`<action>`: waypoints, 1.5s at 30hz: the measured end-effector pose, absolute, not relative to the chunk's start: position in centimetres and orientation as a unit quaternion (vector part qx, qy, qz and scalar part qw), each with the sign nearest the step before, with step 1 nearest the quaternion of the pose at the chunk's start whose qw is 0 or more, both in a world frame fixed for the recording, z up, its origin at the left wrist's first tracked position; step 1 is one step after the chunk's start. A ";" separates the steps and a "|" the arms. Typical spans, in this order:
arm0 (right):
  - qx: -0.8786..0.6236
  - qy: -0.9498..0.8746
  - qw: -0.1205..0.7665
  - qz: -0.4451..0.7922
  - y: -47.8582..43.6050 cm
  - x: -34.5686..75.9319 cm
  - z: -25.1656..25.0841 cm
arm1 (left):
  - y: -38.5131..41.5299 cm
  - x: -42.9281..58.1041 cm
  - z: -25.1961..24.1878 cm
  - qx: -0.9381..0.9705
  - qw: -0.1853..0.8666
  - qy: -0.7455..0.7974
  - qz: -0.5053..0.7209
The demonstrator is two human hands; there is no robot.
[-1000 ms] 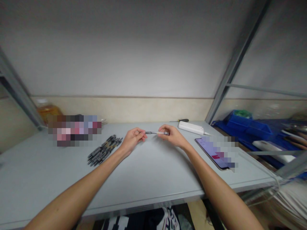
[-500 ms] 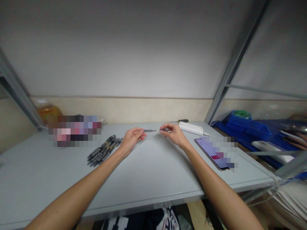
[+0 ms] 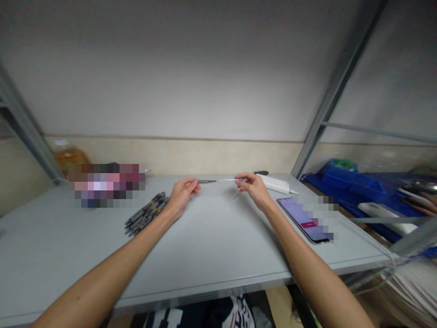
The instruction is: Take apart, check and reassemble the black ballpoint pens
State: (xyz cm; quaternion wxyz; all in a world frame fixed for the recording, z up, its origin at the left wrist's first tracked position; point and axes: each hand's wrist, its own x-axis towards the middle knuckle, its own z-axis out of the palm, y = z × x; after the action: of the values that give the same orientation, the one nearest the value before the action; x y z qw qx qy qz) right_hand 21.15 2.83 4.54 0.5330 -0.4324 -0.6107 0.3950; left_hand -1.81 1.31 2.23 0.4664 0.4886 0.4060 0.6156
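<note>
Pen [image 3: 218, 181] level above far middle of bench [image 3: 205, 255]. Left hand [image 3: 182, 192] grip pinched on dark end, right hand [image 3: 254, 189] grip pinched on thin pale end. I judge it light, smooth; pale shaft may flex, so hold dark barrel.

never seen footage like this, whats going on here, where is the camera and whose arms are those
There is no machine here: the camera sits on a person's head and looks forward and down, so the two bare arms are that person's own. The left hand and right hand each pinch one end of a slim pen, held level above a grey table. On the table lie a pile of black pens to the left, and a phone, a white device and a screwdriver to the right. Blue bins sit further right.
</note>
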 end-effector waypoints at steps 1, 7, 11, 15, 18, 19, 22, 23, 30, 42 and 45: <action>-0.435 -0.607 0.535 0.395 2.9 21.2 4.6 | 1.3 -1.8 2.3 0.489 0.464 0.407 0.616; -0.443 -0.601 0.534 0.396 2.8 21.3 4.7 | 1.4 -1.9 2.1 0.493 0.457 0.408 0.618; -0.448 -0.604 0.529 0.394 2.7 21.1 4.8 | 1.4 -1.9 1.9 0.490 0.461 0.402 0.621; -0.444 -0.602 0.531 0.399 2.8 21.1 4.7 | 1.4 -1.9 2.0 0.491 0.462 0.403 0.618; -0.436 -0.600 0.535 0.404 2.9 21.2 4.6 | 1.4 -1.9 2.0 0.490 0.461 0.409 0.617; -0.434 -0.600 0.536 0.406 3.0 21.2 4.5 | 1.4 -2.0 2.0 0.489 0.462 0.410 0.616; -0.433 -0.599 0.533 0.411 3.0 21.3 4.5 | 1.5 -2.0 1.9 0.489 0.466 0.404 0.617; -0.432 -0.601 0.531 0.413 3.0 21.2 4.5 | 1.5 -2.0 1.9 0.489 0.468 0.401 0.618; -0.415 -0.650 0.491 0.405 2.4 20.6 4.2 | 1.1 -1.2 1.6 0.495 0.496 0.387 0.599; -0.435 -0.713 0.418 0.357 1.9 20.3 4.2 | 0.6 -0.9 1.3 0.509 0.526 0.373 0.570; -0.456 -0.722 0.381 0.355 1.7 20.2 4.3 | 0.5 -0.9 1.4 0.519 0.514 0.374 0.571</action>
State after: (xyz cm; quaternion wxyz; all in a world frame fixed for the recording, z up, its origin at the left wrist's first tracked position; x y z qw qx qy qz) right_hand 20.24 1.68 4.28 0.3809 -0.4557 -0.7218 0.3553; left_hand -0.93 0.54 1.37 0.5138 0.5195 0.3743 0.5710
